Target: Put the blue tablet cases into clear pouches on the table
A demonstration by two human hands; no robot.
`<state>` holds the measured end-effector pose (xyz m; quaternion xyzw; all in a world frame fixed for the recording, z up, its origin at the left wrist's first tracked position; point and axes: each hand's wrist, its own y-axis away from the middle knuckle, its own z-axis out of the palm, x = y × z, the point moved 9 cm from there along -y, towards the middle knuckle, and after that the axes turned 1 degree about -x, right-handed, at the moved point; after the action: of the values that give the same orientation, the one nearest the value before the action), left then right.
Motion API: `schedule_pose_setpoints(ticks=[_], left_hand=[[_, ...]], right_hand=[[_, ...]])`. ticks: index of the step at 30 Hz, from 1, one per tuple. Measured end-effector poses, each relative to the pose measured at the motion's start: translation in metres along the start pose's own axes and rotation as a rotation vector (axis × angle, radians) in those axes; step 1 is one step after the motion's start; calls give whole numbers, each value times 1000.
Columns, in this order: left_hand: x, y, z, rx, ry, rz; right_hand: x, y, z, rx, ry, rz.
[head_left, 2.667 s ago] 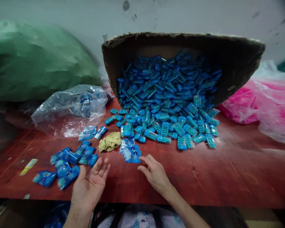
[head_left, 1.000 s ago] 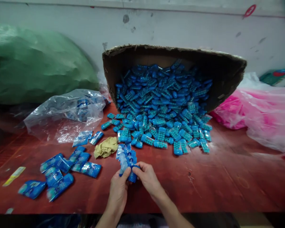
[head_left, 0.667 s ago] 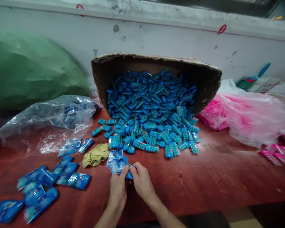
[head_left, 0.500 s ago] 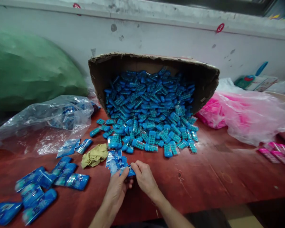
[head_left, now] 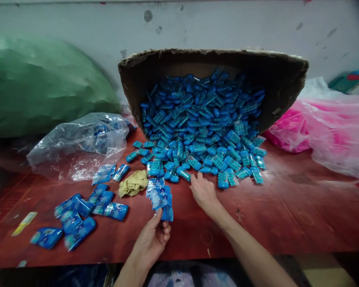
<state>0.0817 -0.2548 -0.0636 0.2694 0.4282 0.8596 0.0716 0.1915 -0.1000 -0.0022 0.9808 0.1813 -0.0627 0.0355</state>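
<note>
Left hand [head_left: 152, 235] pinches a blue sleeve [head_left: 168, 214]; can't tell if right hand [head_left: 204, 192] grips anything. Careless poke could send the bottle pile [head_left: 202, 125] sliding nearer.

One box [head_left: 218, 59], one cloth [head_left: 133, 183], many containers [head_left: 197, 135]

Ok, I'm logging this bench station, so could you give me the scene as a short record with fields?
Left hand: pinching a blue printed sleeve at the near end of an overlapping row
Right hand: at the front edge of the pile; contact unclear
Pile: small blue containers, spilling from a cardboard box
Box: on its side, opening toward the person
Left of the sleeves: crumpled yellowish cloth, then several blue packs
Behind the packs: clear plastic bag
Work surface: red table
</note>
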Motion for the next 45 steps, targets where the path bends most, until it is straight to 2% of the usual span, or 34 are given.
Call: schedule_pose_setpoints(ticks=[7,9,11,14,16,18,30,37,42,45], left_hand=[[0,-4,-8,9,27,3],[-1,-7,-9,9,41,14],[-2,-8,-9,8,53,14],[-5,-9,-7,15,49,1],[-6,-8,-5,12,35,-8],[-7,-7,-3,3,20,-5],[-2,-7,-11,27,22,46],[0,-5,-7,-38,-57,80],[7,-5,-7,-59,-59,145],[12,-5,-5,-95,-71,190]], right_hand=[[6,-8,-13,-9,-68,-37],[8,-4,-20,-9,-193,-73],[8,6,-21,-78,-608,-110],[-5,30,-11,-296,-1470,-114],[-14,44,-3,-374,-1784,-85],[-19,52,2,-377,-1917,-59],[-17,61,-7,-258,-1841,-157],[-23,64,-12,-296,-1710,-199],[-28,72,-27,-265,-1596,-264],[-28,73,-26,-262,-1598,-264]])
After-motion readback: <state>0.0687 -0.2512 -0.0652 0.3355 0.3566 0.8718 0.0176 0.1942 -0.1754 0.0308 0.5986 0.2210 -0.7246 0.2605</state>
